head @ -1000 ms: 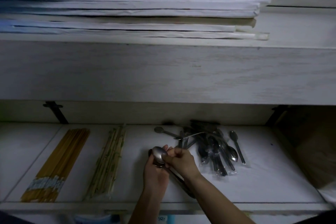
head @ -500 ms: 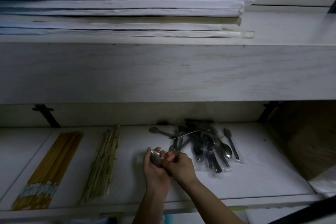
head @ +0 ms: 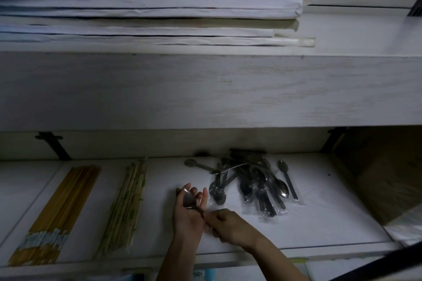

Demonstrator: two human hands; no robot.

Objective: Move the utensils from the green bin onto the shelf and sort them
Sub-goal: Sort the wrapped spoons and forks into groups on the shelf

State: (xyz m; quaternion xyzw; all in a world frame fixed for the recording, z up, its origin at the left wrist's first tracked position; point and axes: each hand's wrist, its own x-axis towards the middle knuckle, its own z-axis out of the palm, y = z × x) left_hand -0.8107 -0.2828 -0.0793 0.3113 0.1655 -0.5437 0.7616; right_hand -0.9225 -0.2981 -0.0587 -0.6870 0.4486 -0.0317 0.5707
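On the white lower shelf my left hand lies palm up, cradling the bowl of a metal spoon. My right hand grips the spoon's handle just beside it. A tangled pile of metal spoons, some in clear plastic sleeves, lies to the right of my hands. A bundle of yellow chopsticks and a bundle of pale green-patterned chopsticks lie in rows at the left. The green bin is out of view.
A thick white shelf board overhangs the lower shelf, with flat white stacks on top. Black brackets stand at the back wall. A brown cardboard box fills the shelf's right end.
My right hand has slid back from the spoon's bowl toward its handle end. My left palm has opened under the bowl. The camera shifted slightly.
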